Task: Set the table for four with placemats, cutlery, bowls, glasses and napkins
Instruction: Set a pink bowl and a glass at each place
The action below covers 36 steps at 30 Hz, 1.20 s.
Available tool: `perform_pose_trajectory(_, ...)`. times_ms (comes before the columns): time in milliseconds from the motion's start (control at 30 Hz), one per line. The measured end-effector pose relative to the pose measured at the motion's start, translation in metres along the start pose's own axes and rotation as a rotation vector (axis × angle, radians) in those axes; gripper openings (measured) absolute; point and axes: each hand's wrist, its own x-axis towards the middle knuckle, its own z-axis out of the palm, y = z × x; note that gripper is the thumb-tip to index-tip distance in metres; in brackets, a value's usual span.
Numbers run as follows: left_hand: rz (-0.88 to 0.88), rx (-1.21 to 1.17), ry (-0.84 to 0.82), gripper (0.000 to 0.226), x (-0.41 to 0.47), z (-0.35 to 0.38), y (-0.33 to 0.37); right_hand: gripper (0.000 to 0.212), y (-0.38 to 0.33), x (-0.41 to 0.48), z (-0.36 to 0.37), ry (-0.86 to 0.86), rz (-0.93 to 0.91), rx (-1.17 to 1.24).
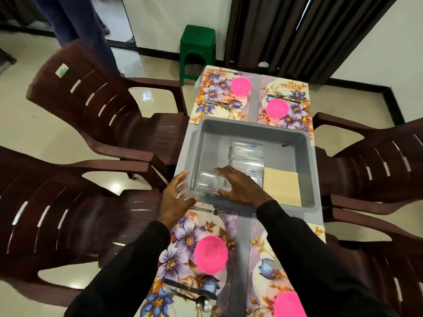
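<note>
A grey bin (251,124) stands mid-table. Inside it lie clear glasses (246,154), a stack of beige napkins (281,187) and, nearest me, one more glass (207,183). My right hand (242,186) reaches into the bin, thumb and fingers spread on either side of that near glass. My left hand (174,200) hovers open, fingers splayed, at the bin's near left corner. Four floral placemats (183,236) each carry a pink bowl (211,253). Cutlery (190,290) lies on the near left mat, and a fork (217,212) pokes out by the bin's near edge.
Dark brown plastic chairs (96,106) crowd both long sides of the narrow table. A green stool (198,46) stands past the far end, by a dark curtain (297,30). A person's legs (75,21) are at the far left.
</note>
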Motion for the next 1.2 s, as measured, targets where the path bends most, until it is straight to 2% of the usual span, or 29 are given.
perform_pose_trajectory(200,0.249,0.308,-0.084,0.072,0.011,0.028,0.015,0.069,-0.036,-0.019,-0.038,0.096,-0.121,-0.115)
perform_pose_trajectory(267,0.304,0.368,-0.076,0.064,0.010,0.037,0.021,0.072,-0.049,-0.021,-0.047,0.096,-0.138,-0.135)
perform_pose_trajectory(367,0.357,0.448,-0.026,0.065,0.010,0.042,0.025,0.073,-0.057,-0.021,-0.052,0.101,-0.161,-0.091)
perform_pose_trajectory(433,0.336,0.441,-0.010,0.062,0.011,0.037,0.023,0.077,-0.052,-0.019,-0.052,0.076,-0.078,0.110)
perform_pose_trajectory(500,0.264,0.395,-0.006,0.060,0.012,0.028,0.017,0.075,-0.035,-0.015,-0.051,0.120,0.051,0.357)
perform_pose_trajectory(600,0.186,0.305,0.013,0.064,0.007,0.013,0.008,0.049,0.014,-0.011,-0.036,0.316,0.281,0.491)
perform_pose_trajectory(700,0.133,0.267,0.037,0.070,0.003,0.000,0.001,0.036,0.068,-0.015,-0.008,0.426,0.577,0.331)
perform_pose_trajectory(767,0.121,0.258,0.056,0.067,0.001,-0.006,-0.004,0.037,0.092,-0.016,0.011,0.365,0.712,0.268)
perform_pose_trajectory(833,0.120,0.241,0.065,0.071,-0.002,-0.010,-0.006,0.048,0.102,-0.014,0.025,0.293,0.783,0.319)
perform_pose_trajectory(933,0.124,0.194,0.078,0.072,-0.006,-0.013,-0.009,0.049,0.101,-0.008,0.040,0.329,0.810,0.439)
perform_pose_trajectory(1033,0.127,0.170,0.075,0.070,-0.010,-0.013,-0.010,0.049,0.094,-0.002,0.052,0.348,0.800,0.391)
perform_pose_trajectory(1200,0.093,0.155,0.067,0.065,-0.013,-0.013,-0.010,0.055,0.087,-0.001,0.057,0.290,0.709,-0.060)
